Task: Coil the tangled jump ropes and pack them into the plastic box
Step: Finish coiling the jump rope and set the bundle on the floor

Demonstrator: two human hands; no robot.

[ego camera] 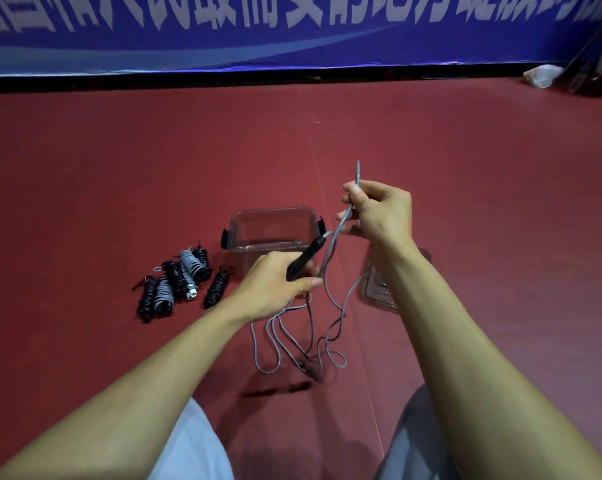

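My left hand (275, 282) grips the black handle (304, 259) of a grey jump rope (330, 258). My right hand (379, 213) pinches the rope's cord higher up, and a short stretch of it sticks up past my fingers. The rest of the cord hangs down in loose tangled loops (292, 344) on the red floor, with the second black handle (306, 367) lying among them. A clear plastic box (271, 220) with black side clips stands open just beyond my left hand. Several coiled ropes (180, 282), black and grey, lie in a cluster to the left of the box.
The clear lid (375, 289) lies on the floor right of the box, partly behind my right forearm. A blue banner (292, 29) lines the far wall. A white plastic bag (542, 76) sits at the far right. My knees show at the bottom edge.
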